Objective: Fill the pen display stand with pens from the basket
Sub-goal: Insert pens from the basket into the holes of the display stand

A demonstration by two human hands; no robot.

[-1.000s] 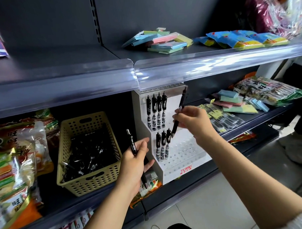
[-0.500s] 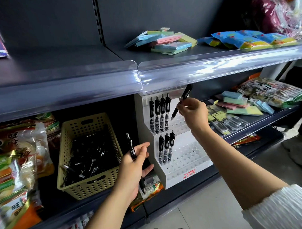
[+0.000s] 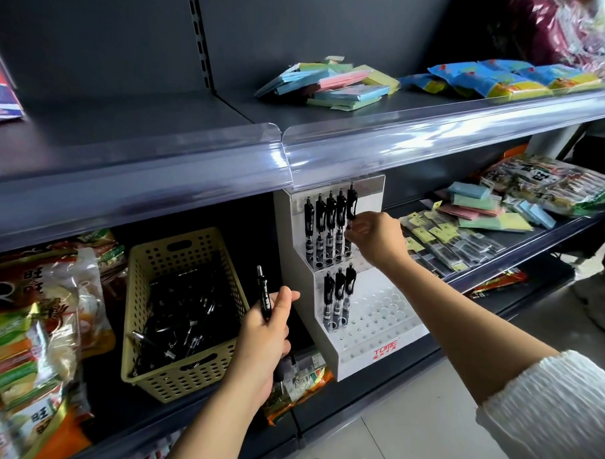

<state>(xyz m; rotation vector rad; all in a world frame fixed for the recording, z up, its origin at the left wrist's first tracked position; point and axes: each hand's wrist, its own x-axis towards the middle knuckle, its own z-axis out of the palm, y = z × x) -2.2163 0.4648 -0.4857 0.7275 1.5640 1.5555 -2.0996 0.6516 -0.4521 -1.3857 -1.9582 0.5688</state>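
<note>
A white stepped pen display stand (image 3: pixel 373 333) sits on the lower shelf under the upper shelf's lip. Its top tier holds several black pens, its middle tier three, and the front tier's holes are bare. My right hand (image 3: pixel 373 237) grips a black pen (image 3: pixel 351 207) standing upright at the right end of the top row, its tip hidden behind my fingers. My left hand (image 3: pixel 267 337) holds another black pen (image 3: pixel 264 292) upright between the stand and the beige perforated basket (image 3: pixel 165 258), which contains many black pens.
Snack bags (image 3: pixel 40 317) fill the shelf left of the basket. Sticky-note pads and packaged refills (image 3: pixel 465 230) lie right of the stand. The upper shelf's clear lip (image 3: pixel 394 140) overhangs the stand's top. More pads (image 3: pixel 337 84) lie on that upper shelf.
My right hand moved left and set its pen upright at the right end of the stand's top row. My left hand stayed in place with its pen.
</note>
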